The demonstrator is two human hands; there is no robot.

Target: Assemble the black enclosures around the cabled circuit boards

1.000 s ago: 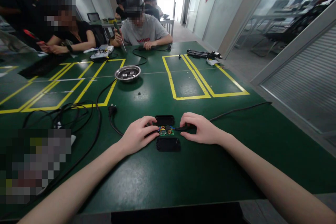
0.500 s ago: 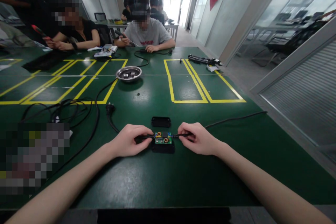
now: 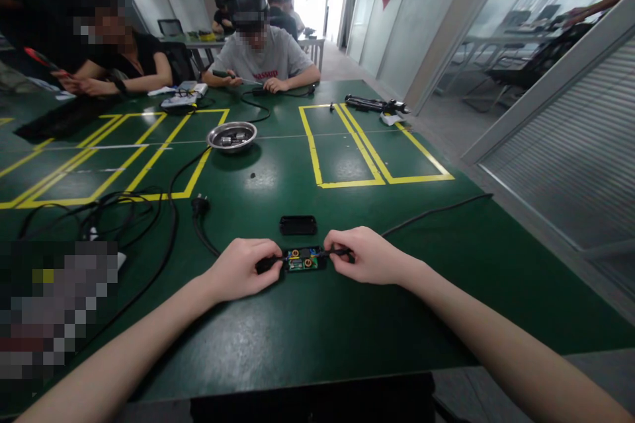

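I've got the left hand (image 3: 245,268) pinched on the plug cord (image 3: 205,236), the right hand (image 3: 364,254) pinched on the black cable (image 3: 436,212); between them, toward the table's (image 3: 258,350) near edge, the green circuit board (image 3: 303,264) lies over one casing half (image 3: 322,261), seating unclear to me; the other casing half (image 3: 297,225) sits just beyond, farther from that edge.
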